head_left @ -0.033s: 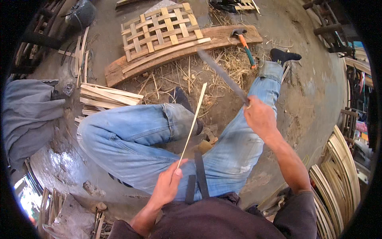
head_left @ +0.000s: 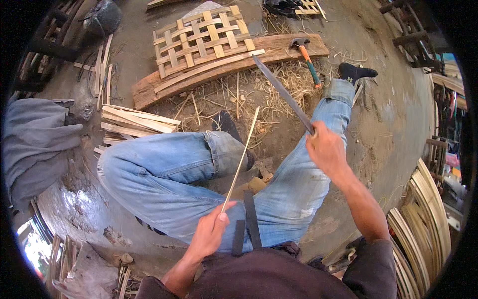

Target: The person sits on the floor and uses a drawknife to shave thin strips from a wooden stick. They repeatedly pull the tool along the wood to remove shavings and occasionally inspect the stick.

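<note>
Left hand (head_left: 208, 231) pinches strip (head_left: 241, 158) over jeans (head_left: 169, 187); right hand (head_left: 326, 148) grips knife (head_left: 285, 94), blade clear of strip. Panel (head_left: 213, 41) at board (head_left: 276, 47): already woven, open lattice. Loose strips (head_left: 134, 119) beside jeans: not woven in. Held strip looks slim; can't tell if it's finished.
</note>
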`<state>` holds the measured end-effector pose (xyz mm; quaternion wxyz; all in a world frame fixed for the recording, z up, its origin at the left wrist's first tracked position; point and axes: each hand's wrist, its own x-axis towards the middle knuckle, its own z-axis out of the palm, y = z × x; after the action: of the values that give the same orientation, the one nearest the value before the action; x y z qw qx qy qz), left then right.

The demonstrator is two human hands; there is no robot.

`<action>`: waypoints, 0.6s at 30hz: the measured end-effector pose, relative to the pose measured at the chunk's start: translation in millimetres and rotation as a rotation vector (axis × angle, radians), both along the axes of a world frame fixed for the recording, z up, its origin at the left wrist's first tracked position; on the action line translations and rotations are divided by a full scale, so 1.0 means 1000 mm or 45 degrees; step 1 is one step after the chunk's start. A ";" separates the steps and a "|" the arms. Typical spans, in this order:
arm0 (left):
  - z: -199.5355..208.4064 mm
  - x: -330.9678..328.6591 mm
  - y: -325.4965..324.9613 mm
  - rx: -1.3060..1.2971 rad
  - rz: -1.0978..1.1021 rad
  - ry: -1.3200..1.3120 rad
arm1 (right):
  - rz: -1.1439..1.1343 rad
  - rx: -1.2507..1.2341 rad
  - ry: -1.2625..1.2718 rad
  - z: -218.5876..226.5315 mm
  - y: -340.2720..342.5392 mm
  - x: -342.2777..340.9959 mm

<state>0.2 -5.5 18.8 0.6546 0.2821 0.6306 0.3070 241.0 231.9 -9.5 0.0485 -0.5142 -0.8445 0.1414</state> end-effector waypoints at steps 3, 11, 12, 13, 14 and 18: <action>-0.003 -0.004 0.000 -0.085 0.082 -0.144 | 0.278 -0.261 0.034 0.010 -0.062 -0.012; -0.008 -0.006 0.000 -0.078 0.062 -0.247 | 0.007 -0.188 0.151 -0.009 -0.043 -0.017; -0.010 -0.005 -0.003 -0.105 0.092 -0.211 | 0.161 -0.175 0.148 -0.005 -0.045 -0.017; -0.010 -0.004 -0.005 -0.132 0.123 -0.175 | 0.316 -0.160 0.142 0.000 -0.050 -0.016; -0.011 -0.004 -0.005 -0.126 0.232 -0.205 | 0.465 -0.145 0.127 0.003 -0.053 -0.015; -0.009 -0.003 0.004 -0.074 0.426 -0.365 | 0.119 -0.127 0.021 -0.005 -0.036 -0.016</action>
<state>-3.3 -1.4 9.5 0.6852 0.1082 0.5778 0.4300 224.5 195.8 -14.6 0.0229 -0.4748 -0.8591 0.1896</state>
